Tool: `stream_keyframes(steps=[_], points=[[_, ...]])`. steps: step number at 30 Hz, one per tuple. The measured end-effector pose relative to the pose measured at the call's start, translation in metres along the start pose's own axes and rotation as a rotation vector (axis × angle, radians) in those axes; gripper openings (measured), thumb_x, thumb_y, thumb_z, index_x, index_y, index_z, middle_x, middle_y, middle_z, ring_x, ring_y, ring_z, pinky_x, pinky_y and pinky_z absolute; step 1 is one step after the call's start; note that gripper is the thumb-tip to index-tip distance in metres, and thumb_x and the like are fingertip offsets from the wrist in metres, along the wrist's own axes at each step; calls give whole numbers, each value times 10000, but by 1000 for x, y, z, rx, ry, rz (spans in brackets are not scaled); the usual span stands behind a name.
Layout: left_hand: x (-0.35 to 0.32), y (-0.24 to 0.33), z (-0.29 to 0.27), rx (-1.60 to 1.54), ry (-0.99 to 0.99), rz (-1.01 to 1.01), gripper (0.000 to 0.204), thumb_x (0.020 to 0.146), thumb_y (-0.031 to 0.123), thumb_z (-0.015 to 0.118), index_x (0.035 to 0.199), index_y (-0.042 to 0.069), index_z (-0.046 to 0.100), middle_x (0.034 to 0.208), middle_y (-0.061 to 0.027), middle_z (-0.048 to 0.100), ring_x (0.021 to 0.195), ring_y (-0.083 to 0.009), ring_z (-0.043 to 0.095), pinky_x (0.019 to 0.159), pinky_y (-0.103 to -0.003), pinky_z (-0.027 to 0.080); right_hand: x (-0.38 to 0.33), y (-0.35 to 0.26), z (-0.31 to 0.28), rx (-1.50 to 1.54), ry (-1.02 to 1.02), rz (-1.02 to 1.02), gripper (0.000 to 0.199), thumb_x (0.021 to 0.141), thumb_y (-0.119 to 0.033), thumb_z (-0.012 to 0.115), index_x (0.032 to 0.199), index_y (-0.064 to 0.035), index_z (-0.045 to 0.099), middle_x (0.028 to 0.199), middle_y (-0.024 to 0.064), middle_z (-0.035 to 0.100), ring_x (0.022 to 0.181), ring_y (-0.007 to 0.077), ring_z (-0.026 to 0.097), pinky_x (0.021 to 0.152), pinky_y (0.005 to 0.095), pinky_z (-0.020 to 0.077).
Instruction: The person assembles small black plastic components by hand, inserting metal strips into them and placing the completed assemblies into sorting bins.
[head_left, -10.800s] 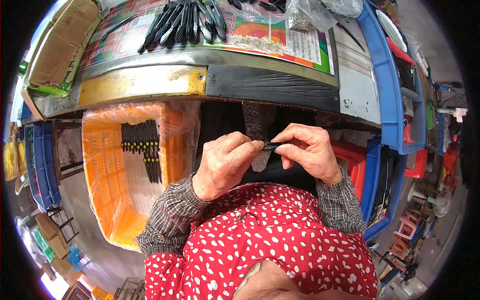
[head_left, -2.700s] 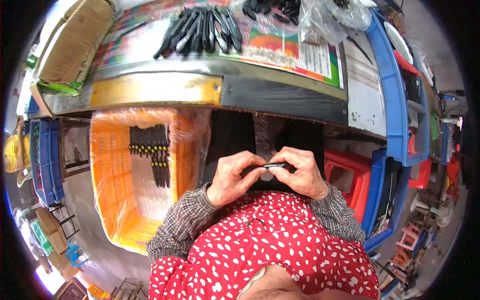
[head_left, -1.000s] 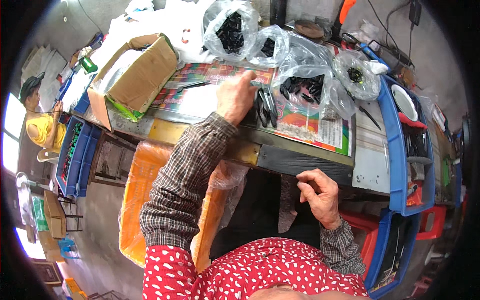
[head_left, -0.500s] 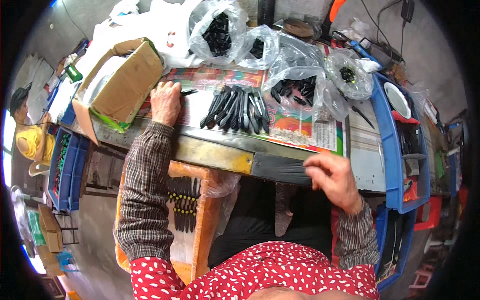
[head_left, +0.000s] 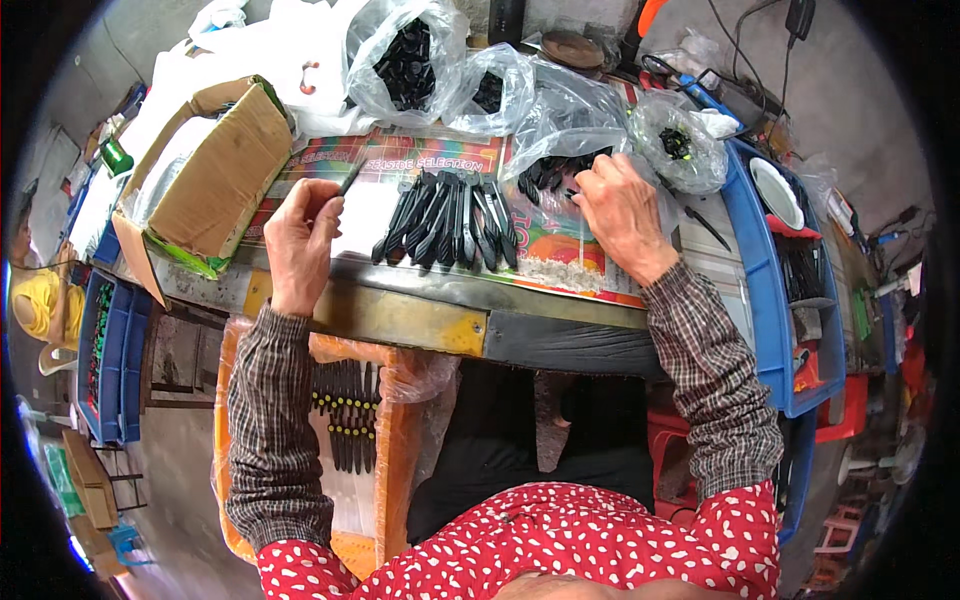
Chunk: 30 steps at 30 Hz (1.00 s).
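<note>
The thin black piece is in the left hand, above the left part of the table. The thumb and first finger pinch it near one end. That grip leaves most of it sticking out, likely so the free end is easy to get at. It is long and narrow. Its long side runs on a slant, with the free end pointing away from the person and a little to the right.

The right hand is at the mouth of a clear bag with small black bits in it. Its fingers are bent, with the tips down by the bits, but I can't tell if they pinch one.

Between the hands lies a row of black handles. They point toward and away from the person, and their near ends spread like a fan. They seem to be put there so both hands can reach them.

Below the table edge, an orange basket holds dark pieces with yellow dots, side by side in neat rows, maybe to save room. A cardboard box sits to the left, and a blue tray to the right.
</note>
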<state>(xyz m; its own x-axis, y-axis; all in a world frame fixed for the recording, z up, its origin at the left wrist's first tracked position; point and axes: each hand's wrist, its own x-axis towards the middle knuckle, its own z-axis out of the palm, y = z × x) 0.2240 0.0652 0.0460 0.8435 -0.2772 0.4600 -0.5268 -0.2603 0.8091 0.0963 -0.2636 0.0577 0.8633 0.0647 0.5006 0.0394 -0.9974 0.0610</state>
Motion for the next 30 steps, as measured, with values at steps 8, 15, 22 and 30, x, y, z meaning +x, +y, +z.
stream_keyframes(steps=[8,15,22,30], points=[[-55,52,11,-568,-191,-271,132,912,42,614,1012,-45,618,796,-47,624,601,-96,569,548,-233,493,-12,3,11,14,16,-5,66,772,-89,643,774,-38,601,861,115,554,897,281,562,726,401,495],[-115,85,36,-671,-355,-448,116,894,5,629,1009,-12,624,774,-10,640,571,-29,534,500,-176,424,-56,-41,-58,530,123,17,144,834,-37,637,967,4,598,858,154,645,737,322,645,626,385,504],[-169,108,68,-590,-443,-461,113,877,-7,638,987,-31,649,853,-3,660,761,-32,579,677,-194,475,-131,-65,-100,981,-12,313,178,808,-2,690,981,12,649,852,78,641,704,142,603,614,238,485],[-195,128,86,-249,-466,-47,205,775,-53,701,971,-8,665,823,-90,659,719,-153,628,642,-245,473,-171,-73,-108,1068,-52,303,207,776,21,711,977,7,661,871,79,638,662,117,571,570,226,458]])
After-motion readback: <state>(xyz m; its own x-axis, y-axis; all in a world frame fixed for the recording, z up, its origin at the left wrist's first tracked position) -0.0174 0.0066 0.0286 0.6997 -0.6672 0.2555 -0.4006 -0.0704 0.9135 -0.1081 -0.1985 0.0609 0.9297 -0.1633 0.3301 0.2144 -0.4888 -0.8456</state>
